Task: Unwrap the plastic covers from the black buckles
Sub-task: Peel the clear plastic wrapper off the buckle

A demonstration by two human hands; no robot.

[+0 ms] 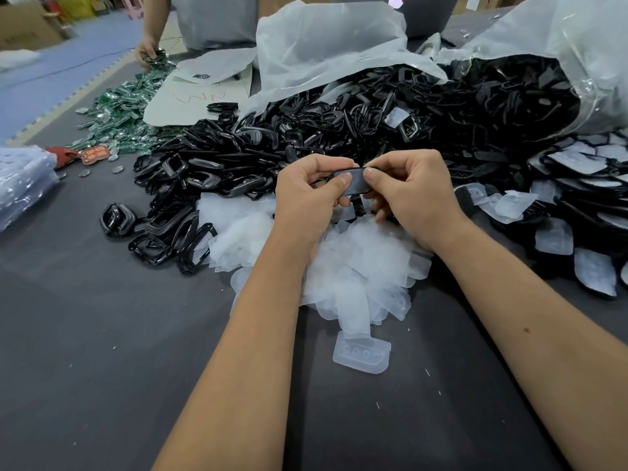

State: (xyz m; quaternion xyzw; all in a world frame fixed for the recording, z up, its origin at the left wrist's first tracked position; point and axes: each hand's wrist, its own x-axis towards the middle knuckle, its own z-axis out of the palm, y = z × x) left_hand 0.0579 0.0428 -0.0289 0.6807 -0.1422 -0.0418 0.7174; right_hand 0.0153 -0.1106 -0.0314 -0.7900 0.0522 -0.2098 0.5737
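A black buckle with a cloudy plastic cover on it is held between both hands at the middle of the view. My left hand pinches its left end with thumb and fingers. My right hand pinches its right end. Directly under the hands lies a heap of loose plastic covers. A big pile of bare black buckles spreads behind and to the left. Still-covered buckles lie in a stack at the right.
Large clear plastic bags spill buckles at the back. One loose cover lies near me on the dark grey table. Green circuit boards are at the back left, where another person's hand is sorting. A clear bag bundle sits at the left edge.
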